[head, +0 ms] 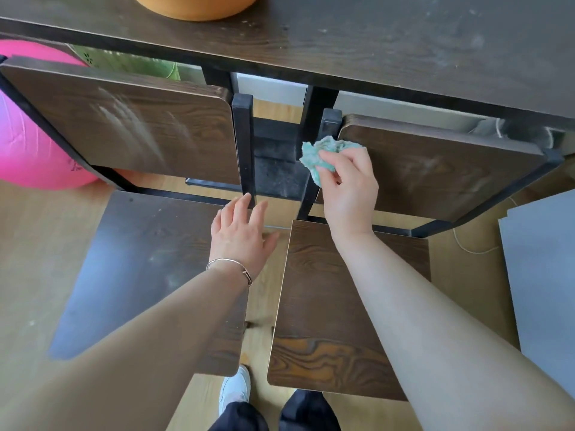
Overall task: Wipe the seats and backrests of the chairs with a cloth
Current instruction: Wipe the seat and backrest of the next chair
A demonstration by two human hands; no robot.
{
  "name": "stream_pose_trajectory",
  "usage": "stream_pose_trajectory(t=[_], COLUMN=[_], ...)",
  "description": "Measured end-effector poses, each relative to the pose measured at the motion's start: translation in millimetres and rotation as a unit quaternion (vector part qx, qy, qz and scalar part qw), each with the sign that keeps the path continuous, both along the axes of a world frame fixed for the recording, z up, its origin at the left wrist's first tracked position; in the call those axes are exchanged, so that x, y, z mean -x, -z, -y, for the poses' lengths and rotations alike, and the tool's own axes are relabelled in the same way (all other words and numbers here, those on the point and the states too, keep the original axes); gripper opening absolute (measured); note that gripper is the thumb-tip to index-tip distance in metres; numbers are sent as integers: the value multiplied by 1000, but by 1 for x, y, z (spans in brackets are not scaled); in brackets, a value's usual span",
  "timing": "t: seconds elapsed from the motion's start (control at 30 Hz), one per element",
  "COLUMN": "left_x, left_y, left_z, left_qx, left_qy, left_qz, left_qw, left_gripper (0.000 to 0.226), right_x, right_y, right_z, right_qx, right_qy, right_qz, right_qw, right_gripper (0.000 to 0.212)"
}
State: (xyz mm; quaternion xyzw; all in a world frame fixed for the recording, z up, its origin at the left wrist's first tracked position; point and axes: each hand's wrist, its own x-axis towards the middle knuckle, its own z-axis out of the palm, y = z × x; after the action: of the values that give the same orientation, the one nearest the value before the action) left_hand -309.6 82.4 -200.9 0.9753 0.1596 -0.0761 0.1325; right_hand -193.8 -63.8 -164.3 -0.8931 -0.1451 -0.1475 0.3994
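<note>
Two dark wooden chairs on black metal frames stand side by side under me. My right hand (348, 188) pinches a crumpled teal cloth (323, 150) at the left edge of the right chair's backrest (435, 169), which looks dusty. The right seat (336, 309) lies below my right forearm. My left hand (242, 234), fingers spread and holding nothing, hovers over the far right corner of the left seat (146, 269), near the black frame post (244, 144). The left backrest (124, 119) shows pale smear marks.
A dark wooden table (373, 38) runs across the top behind the backrests, with an orange round object (196, 6) on it. A pink ball (31, 138) sits at the left. A grey board (541, 275) lies on the wooden floor at the right. My feet (236, 390) are below.
</note>
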Motion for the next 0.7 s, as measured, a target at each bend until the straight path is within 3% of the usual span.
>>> stream_pose_trajectory(t=[0.4, 0.7], left_x=[27, 44], left_y=[36, 67], left_z=[-13, -12], left_qx=[4, 19], left_qy=[-23, -45], left_qz=[-47, -66], left_qw=[999, 997], left_gripper=[60, 63], right_x=[33, 34], right_y=[102, 157], right_z=[-22, -32], right_qx=[13, -28], right_qy=[56, 131], right_qz=[-131, -275], right_qw=[990, 952], right_gripper=[21, 22])
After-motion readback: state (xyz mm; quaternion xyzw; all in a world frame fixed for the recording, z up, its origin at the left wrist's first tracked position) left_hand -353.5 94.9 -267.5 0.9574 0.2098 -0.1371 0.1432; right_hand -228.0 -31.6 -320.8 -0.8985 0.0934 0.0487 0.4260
